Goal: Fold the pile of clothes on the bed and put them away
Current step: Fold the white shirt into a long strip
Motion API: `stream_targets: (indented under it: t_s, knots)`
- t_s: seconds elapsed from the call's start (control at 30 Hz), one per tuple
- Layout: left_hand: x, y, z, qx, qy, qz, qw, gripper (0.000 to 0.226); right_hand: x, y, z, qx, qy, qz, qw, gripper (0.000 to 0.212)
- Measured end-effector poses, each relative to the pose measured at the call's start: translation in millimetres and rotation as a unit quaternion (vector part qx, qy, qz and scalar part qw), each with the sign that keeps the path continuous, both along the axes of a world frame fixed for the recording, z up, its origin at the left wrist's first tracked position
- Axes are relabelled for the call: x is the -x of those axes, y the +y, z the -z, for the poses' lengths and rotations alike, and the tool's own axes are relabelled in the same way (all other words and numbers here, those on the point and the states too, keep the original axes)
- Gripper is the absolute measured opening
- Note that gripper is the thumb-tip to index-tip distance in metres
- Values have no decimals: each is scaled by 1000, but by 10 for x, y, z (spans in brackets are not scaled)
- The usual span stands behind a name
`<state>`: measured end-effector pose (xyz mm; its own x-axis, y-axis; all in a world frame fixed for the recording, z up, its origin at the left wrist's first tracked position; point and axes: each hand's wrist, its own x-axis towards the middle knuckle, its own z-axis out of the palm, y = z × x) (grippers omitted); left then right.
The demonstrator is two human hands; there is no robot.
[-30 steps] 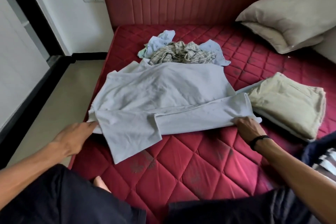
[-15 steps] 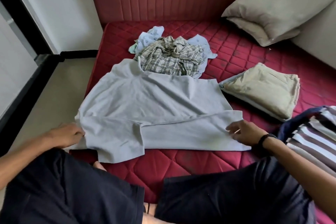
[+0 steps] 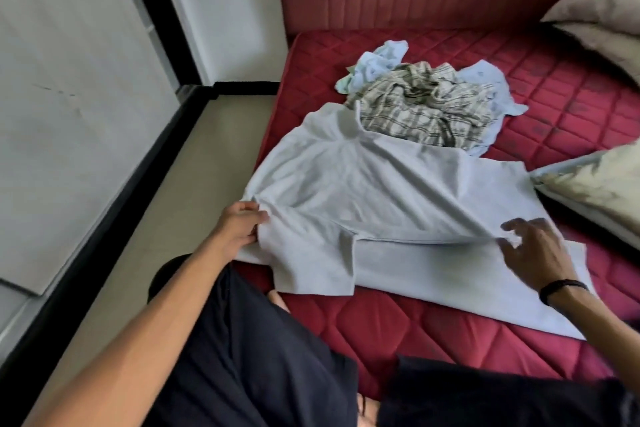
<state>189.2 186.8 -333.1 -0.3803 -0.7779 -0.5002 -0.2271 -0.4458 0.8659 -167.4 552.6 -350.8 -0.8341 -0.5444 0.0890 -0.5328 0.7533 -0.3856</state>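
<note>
Shirt (image 3: 381, 191): I see it spread on the bed (image 3: 571, 107), long axis 9 to 3 o'clock, collar end at 9.
Left hand (image 3: 242, 225): pinches the shirt's 9 o'clock edge.
Right hand (image 3: 533, 253): fingers curled, lifting a fold at 3 o'clock.
Pile (image 3: 426, 104): at 12 o'clock beyond the shirt.

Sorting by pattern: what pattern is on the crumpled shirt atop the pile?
Plaid: the crumpled cream shirt has dark checked lines, clearest in the head view.
</note>
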Motion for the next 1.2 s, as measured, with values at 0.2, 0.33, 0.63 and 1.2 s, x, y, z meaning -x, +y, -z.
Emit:
stream_targets:
  t_s: [0.2, 0.33, 0.63, 1.2]
  knots:
    - [107, 18, -120, -71, 133, 3, 989, 23, -1834, -854, 80, 82, -8, -380, 921, 71]
    - [44, 60, -142, 25, 29, 109, 993, 21, -2314, -1477, 294, 50, 83, -439, 893, 71]
    - [-168, 335, -78, 287, -197, 322, 880, 110, -2218, -1572, 128, 84, -75, -432, 895, 35]
    - [-26, 237, -8, 384, -283, 236, 847, 48, -1740, -2261, 92, 36, -273, -116, 954, 32]
